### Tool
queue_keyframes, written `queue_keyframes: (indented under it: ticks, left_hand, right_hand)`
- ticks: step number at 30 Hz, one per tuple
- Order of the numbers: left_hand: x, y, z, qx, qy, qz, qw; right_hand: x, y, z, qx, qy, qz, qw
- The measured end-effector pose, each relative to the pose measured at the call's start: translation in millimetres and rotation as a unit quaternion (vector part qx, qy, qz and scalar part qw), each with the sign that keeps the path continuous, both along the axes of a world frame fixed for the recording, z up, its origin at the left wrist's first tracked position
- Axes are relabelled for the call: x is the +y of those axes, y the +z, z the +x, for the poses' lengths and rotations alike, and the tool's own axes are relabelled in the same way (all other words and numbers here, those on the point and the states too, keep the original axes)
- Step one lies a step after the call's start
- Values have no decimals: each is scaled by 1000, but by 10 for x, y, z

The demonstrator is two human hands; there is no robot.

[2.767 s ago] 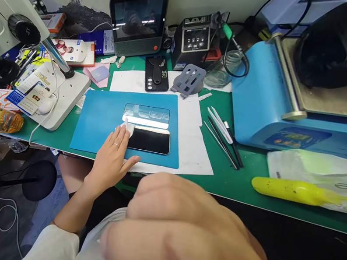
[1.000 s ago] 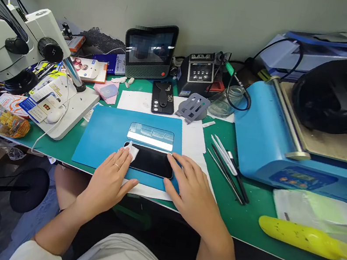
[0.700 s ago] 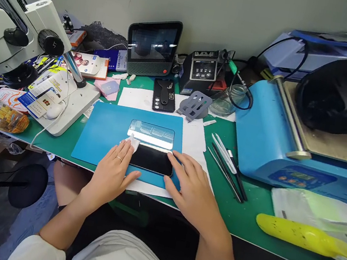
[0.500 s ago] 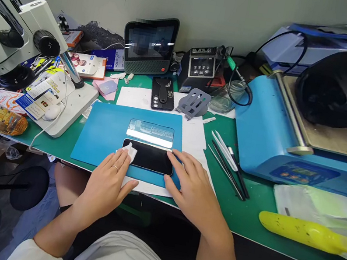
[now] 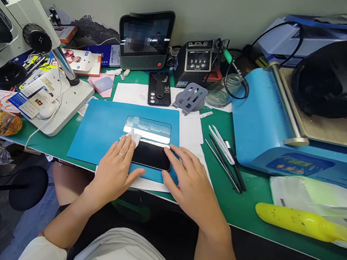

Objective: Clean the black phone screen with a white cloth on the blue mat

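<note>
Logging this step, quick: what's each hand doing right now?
Left hand: open and flat, pressing a white wipe on the left end of the phone.
Right hand: open, resting against the phone's right end, holding nothing.

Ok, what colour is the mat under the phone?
The mat is plain blue, clearest in the head view.
</note>
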State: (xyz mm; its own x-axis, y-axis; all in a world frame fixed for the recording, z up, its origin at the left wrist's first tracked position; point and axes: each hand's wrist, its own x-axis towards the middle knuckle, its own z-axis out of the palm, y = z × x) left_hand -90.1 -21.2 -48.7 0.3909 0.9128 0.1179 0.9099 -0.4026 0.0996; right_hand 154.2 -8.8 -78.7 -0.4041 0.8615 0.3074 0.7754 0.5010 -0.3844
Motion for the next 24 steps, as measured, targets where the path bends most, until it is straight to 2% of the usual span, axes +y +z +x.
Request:
queue_keyframes:
  ticks: [7, 10, 15, 18, 24]
  left_hand:
    - [-329, 79, -75, 32, -21, 5, 999]
    - [-296, 80, -96, 37, -34, 10, 999]
    - [-23, 26, 7, 13, -29, -3, 999]
    - [55, 11, 54, -5, -17, -7, 1000]
    - [-210, 42, -34, -13, -10, -26, 1000]
  right_hand:
    - [-4, 27, -33, -3, -8, 14, 1000]
    - [2, 39, -41, -1, -12, 21, 1000]
    - [-8, 21, -19, 5, -8, 10, 1000]
    - [-23, 16, -2, 5, -6, 6, 1000]
    - [-34, 38, -12, 10, -6, 1, 1000]
